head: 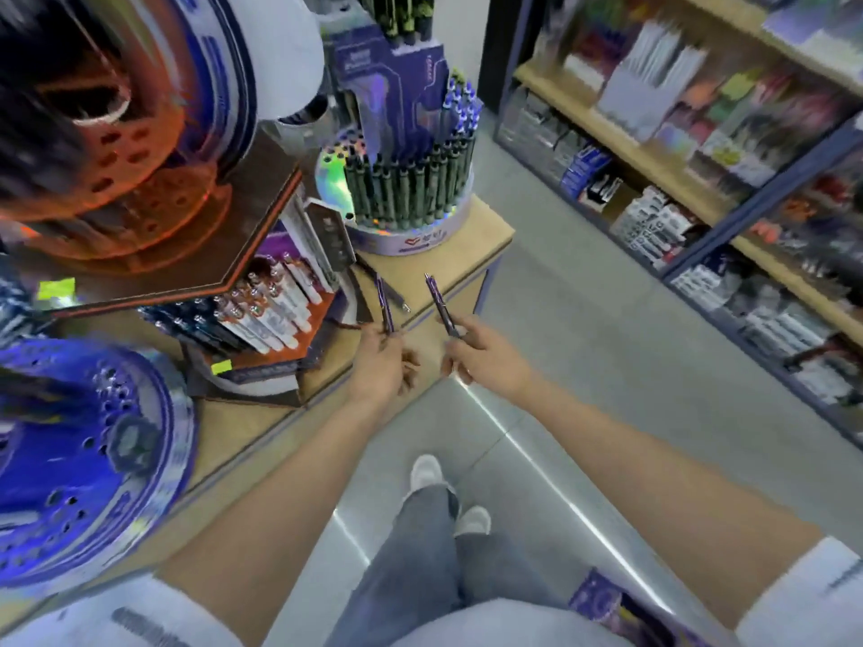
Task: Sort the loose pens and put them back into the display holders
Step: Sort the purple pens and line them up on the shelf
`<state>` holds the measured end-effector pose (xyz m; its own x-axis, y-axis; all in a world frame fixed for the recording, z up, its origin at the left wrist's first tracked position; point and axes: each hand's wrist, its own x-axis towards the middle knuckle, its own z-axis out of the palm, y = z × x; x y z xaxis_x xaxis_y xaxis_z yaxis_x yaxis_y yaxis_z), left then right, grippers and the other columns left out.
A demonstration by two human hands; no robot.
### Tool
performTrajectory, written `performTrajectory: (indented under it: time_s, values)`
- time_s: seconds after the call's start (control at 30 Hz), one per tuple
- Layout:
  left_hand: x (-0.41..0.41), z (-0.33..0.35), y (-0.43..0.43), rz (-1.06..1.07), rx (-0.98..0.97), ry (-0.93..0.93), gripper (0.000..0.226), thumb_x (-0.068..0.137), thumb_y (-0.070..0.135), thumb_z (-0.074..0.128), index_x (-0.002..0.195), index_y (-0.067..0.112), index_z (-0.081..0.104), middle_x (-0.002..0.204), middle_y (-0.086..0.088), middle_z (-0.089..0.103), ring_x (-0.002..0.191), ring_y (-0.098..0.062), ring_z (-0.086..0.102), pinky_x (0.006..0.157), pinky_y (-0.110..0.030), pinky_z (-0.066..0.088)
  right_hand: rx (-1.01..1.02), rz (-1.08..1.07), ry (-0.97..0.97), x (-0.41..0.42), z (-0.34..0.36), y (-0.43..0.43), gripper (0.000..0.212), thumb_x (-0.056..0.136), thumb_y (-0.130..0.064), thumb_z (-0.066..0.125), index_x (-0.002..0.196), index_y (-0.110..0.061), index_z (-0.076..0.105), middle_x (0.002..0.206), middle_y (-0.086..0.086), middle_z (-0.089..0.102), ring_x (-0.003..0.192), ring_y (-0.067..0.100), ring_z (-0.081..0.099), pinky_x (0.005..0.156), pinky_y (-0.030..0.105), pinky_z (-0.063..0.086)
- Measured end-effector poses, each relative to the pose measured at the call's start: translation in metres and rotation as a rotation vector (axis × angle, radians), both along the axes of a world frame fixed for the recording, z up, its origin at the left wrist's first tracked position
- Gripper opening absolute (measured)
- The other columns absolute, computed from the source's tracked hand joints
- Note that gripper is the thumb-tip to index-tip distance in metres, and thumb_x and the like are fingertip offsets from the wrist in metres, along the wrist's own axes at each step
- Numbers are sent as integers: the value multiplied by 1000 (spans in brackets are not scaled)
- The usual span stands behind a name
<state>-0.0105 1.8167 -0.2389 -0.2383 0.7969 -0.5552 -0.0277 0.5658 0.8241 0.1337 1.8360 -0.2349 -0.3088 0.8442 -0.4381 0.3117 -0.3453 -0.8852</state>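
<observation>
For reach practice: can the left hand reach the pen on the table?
Probably yes: the table pen lies just past the left hand, nothing between, though its fingers hold a purple pen.

You wear a short-sleeved top (490, 623) in a pale grey-white. Its left sleeve (116, 614) carries a line of dark printed lettering, too blurred to read. The right sleeve (808, 595) has a similar dark mark near its edge. Below the sleeves your arms are bare down to the left hand (380, 366) and the right hand (485, 352). Your jeans (411, 553) are loose, in a faded blue-grey, and your shoes (426, 471) are white.
</observation>
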Motion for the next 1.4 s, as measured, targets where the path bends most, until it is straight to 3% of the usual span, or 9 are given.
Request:
performTrajectory:
  time_s: [0.2,0.37,0.6,0.77,0.93,1.07,1.17,1.27,1.4]
  values:
    - [10,-5,30,83,18,5,10,104,22,34,105,12,36,73,-11,46,30,-4,40,31,-14,24,46,142,-42,-6,0,52,18,101,-17,46,117,-27,48,51,6,56,32,8,42,39,19,35]
    - [8,-25,50,154,0,-19,3,103,16,36,100,14,35,65,-1,35,32,-1,33,32,-13,22,53,119,-53,-19,-15,85,19,100,-9,47,115,-16,54,46,-14,40,41,7,33,45,19,33]
    - [18,-32,55,274,-17,21,10,100,12,40,93,18,36,66,-2,43,47,-12,40,39,-20,27,13,290,-182,-25,-26,114,29,96,-9,42,125,-9,46,71,-1,51,61,13,48,62,23,41]
    - [39,-30,55,359,-13,134,11,101,14,37,111,15,33,94,-18,63,60,-25,57,42,-26,38,97,540,-170,-17,-23,128,20,98,-9,49,116,-5,40,78,15,67,43,0,50,49,17,40]
    - [56,-33,57,458,-44,342,18,98,21,44,113,23,34,101,-18,63,77,-43,64,68,-53,55,146,607,-194,-7,-35,146,19,96,-17,56,103,-11,39,56,4,61,37,1,48,50,24,36]
    - [63,-26,62,493,-54,449,39,94,8,49,130,7,35,126,-13,59,106,-36,60,86,-42,47,168,667,-229,-12,-47,156,30,90,-19,63,109,-6,45,69,3,64,51,2,57,61,35,48]
    - [65,-26,60,457,-61,517,48,90,2,48,134,12,33,117,-13,63,98,-36,63,79,-39,48,165,758,-229,-14,-51,158,41,83,-18,62,117,-2,46,85,9,68,69,23,64,69,48,55]
    - [60,-33,54,391,-143,577,50,90,7,44,131,31,30,86,-8,70,70,-33,66,68,-43,55,156,775,-175,-11,-46,158,37,87,0,60,120,-2,42,79,9,67,63,23,61,67,42,53]
    - [55,-37,47,335,-156,594,41,96,18,44,131,37,33,71,4,68,52,-20,63,60,-40,57,164,813,-181,-8,-49,162,42,87,-3,62,124,-9,42,67,8,68,50,19,57,60,34,51]
